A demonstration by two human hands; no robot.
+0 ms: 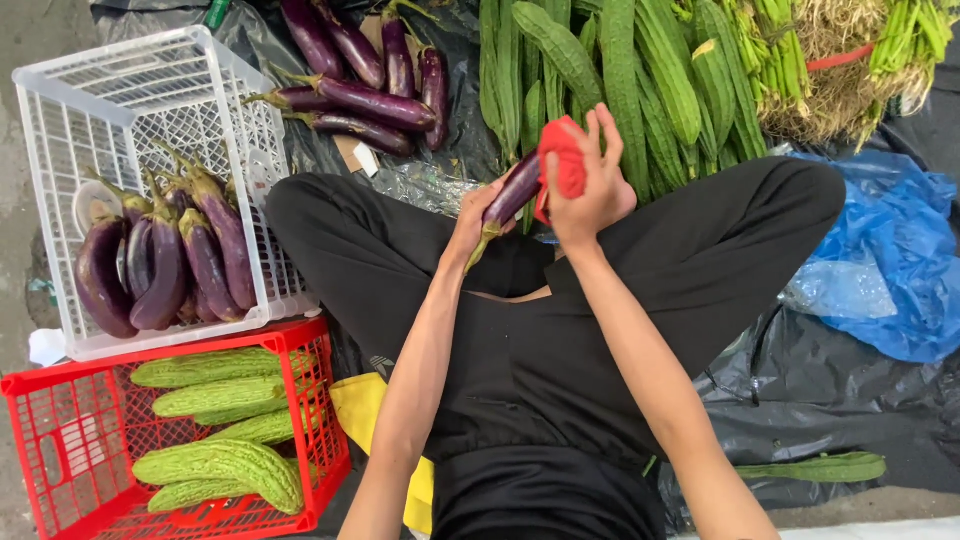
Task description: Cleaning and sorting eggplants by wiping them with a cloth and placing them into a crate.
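Observation:
My left hand (pixel 472 222) grips a long purple eggplant (pixel 512 197) near its green stem end, holding it slanted above my crossed legs. My right hand (pixel 590 180) presses a red cloth (pixel 561 158) against the upper part of that eggplant. Both forearms reach up from the bottom of the view. I sit cross-legged in black trousers.
A white crate (pixel 150 110) at the left holds several eggplants (pixel 165 265). Below it a red crate (pixel 60 430) holds bitter gourds (pixel 215 465). Loose eggplants (pixel 365 95) and ridged gourds (pixel 620 80) lie ahead on black sheeting. A blue plastic bag (pixel 890 270) sits at right.

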